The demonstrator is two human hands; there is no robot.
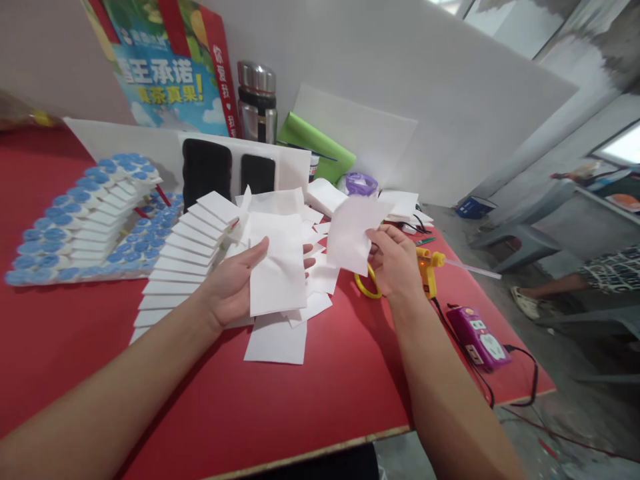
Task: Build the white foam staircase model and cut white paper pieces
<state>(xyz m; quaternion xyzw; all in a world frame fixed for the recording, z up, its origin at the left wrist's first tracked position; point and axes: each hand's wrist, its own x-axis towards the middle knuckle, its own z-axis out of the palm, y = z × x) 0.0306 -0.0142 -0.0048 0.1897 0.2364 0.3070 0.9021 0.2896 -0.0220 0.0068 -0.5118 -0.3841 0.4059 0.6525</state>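
Note:
My left hand (237,280) is turned palm up and holds a white rectangular paper stack (277,273), with the thumb on top and fingertips showing at its right side. My right hand (393,260) pinches the right edge of a thin, curved white sheet (353,233), held up above the table. Below and between the hands lie loose white papers (277,339). To the left stands a fanned row of white folded panels (175,277). Just beyond my right hand is a yellow glue gun (427,270) with a clear stick in it.
On the red table (300,413) are a blue-and-white stepped model (55,233), two black devices (207,173), a steel flask (257,100), a green roll (320,143) and a purple power socket (480,339) with cables. At the far right, a person's leg (560,287) shows beside grey stools.

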